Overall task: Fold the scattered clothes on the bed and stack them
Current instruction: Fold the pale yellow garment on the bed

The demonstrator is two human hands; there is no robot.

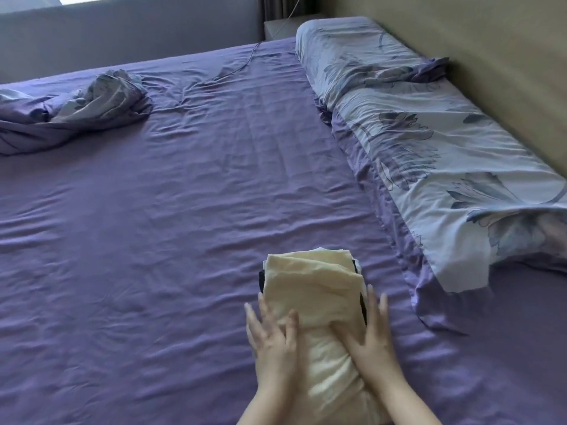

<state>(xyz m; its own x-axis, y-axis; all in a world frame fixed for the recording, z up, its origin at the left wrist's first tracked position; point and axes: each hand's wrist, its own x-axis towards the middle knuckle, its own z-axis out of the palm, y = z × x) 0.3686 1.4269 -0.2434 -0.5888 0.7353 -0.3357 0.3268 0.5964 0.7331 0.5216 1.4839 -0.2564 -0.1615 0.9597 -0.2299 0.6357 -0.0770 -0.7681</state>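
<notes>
A stack of folded clothes lies near the front of the bed, topped by a cream folded garment [313, 289]. Dark and white garments [362, 299] show only as thin edges under it. My left hand [273, 335] rests flat on the stack's left near side, fingers spread. My right hand [368, 332] presses flat on its right near side, fingers apart. Neither hand grips the cloth. The purple bed sheet [153, 240] is wrinkled around the stack.
A crumpled purple and floral duvet [70, 111] lies at the far left. A long floral pillow [429, 142] runs along the headboard [506, 56] on the right. A thin cable [242, 64] trails over the far sheet toward a bedside table [279, 27].
</notes>
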